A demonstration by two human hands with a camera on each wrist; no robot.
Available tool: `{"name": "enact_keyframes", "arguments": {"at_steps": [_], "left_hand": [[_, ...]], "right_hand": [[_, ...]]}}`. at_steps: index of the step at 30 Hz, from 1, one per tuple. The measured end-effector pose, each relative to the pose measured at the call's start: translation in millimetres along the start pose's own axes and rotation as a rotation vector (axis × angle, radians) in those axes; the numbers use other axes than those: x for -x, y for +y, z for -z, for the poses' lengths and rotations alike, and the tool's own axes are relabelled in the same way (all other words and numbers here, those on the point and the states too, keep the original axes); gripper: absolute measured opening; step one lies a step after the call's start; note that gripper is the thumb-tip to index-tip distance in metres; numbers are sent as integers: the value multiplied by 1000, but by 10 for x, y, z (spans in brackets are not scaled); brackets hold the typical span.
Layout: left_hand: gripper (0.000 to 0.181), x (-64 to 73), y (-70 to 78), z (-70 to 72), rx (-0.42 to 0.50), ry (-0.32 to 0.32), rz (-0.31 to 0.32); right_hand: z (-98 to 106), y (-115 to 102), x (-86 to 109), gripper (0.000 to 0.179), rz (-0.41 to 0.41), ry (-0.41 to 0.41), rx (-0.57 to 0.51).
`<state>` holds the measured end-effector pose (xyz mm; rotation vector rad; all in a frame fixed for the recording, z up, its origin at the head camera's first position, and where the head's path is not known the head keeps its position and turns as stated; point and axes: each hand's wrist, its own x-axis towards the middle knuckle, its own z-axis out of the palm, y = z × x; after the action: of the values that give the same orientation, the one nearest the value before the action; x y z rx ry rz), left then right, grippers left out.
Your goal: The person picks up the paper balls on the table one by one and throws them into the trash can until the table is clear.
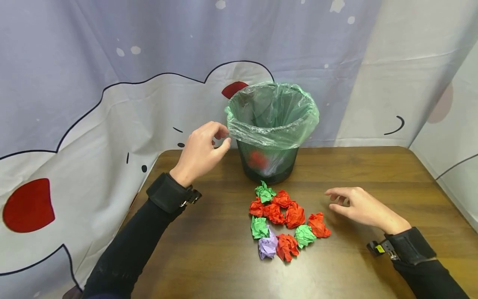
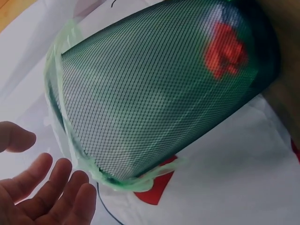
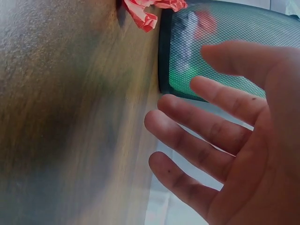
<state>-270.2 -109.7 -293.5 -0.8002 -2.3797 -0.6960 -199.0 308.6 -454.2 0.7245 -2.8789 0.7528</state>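
Note:
My left hand (image 1: 203,149) is beside the left rim of a black mesh wastebasket (image 1: 248,160), its fingers loosely bent and holding nothing. A green plastic bag (image 1: 276,135) lines the basket and folds out over its rim. Through the mesh in the left wrist view, a red crumpled paper (image 2: 225,51) shows near the bottom. Over the table on the right, my right hand (image 1: 364,209) has spread, empty fingers. It is nearest to a red paper ball (image 1: 318,225) at the right of a group. In that group lie several red balls, some green paper balls (image 1: 305,235) and a purple one (image 1: 268,246).
The brown wooden table (image 1: 198,257) carries the basket at its far edge and the paper balls in front of it. Behind hangs a patterned curtain (image 1: 157,108), which also runs along the left side. A pale wall panel (image 1: 453,137) borders the right edge.

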Motion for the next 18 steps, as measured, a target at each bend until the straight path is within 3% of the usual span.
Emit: {"name": "enact_keyframes", "arguments": {"at_steps": [18], "left_hand": [[7,549,-124,-312,-4,-116,65]], "right_hand": [[-39,-46,24,37,4,-16,-40]]}}
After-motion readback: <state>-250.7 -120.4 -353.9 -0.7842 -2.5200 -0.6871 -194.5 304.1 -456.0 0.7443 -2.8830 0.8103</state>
